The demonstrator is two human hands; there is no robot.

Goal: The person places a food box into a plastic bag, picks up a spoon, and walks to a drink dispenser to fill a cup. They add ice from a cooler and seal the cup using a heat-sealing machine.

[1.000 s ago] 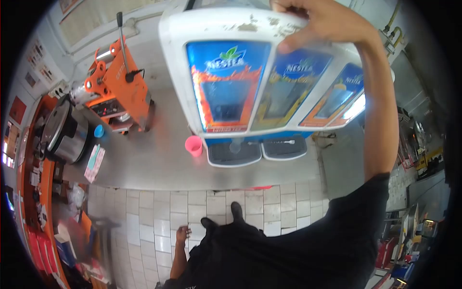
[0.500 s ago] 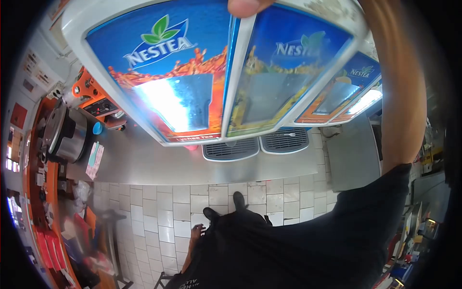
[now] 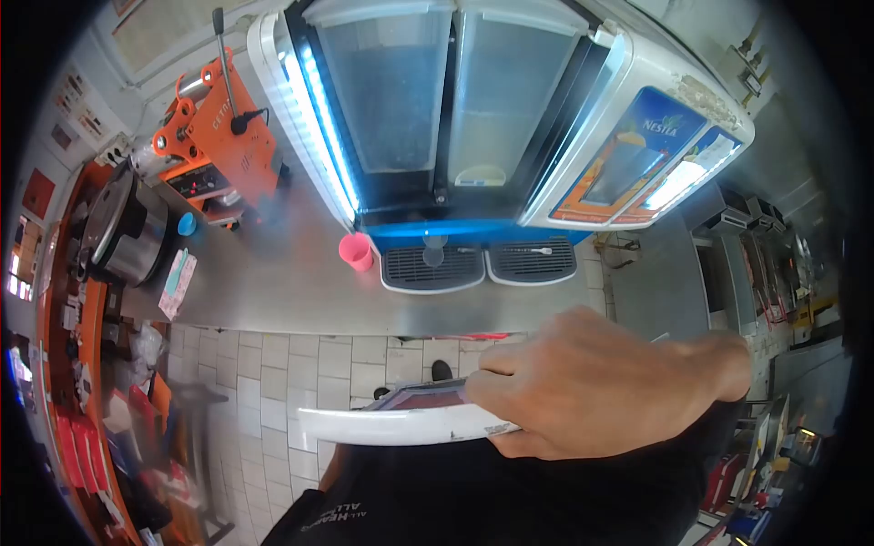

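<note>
My right hand (image 3: 592, 387) is closed around the white-framed front panel (image 3: 391, 426) of a drink dispenser, held edge-on close to my torso. My left hand is hidden; only a sliver of that forearm shows below the panel. Ahead stands the dispenser (image 3: 441, 195) with its front uncovered. Inside are two clear tanks (image 3: 391, 109), and a lit strip (image 3: 323, 127) glows along the left side. Beneath them sit two dark drip trays (image 3: 533, 264), with a small spoon-like item on the right one. A pink cup (image 3: 356, 253) stands on the counter beside the left tray.
An orange press machine (image 3: 228, 146) with a lever stands on the steel counter (image 3: 291, 305), left of the dispenser. Near it are a steel cooker (image 3: 137, 227), a small blue cup (image 3: 187, 224) and a pink patterned box (image 3: 177, 287). Orange shelving (image 3: 91, 364) runs along the left.
The front panel has come off the dispenser and moved down toward my body in my right hand. The tanks and lit strip are now exposed. My left hand has gone out of sight.
</note>
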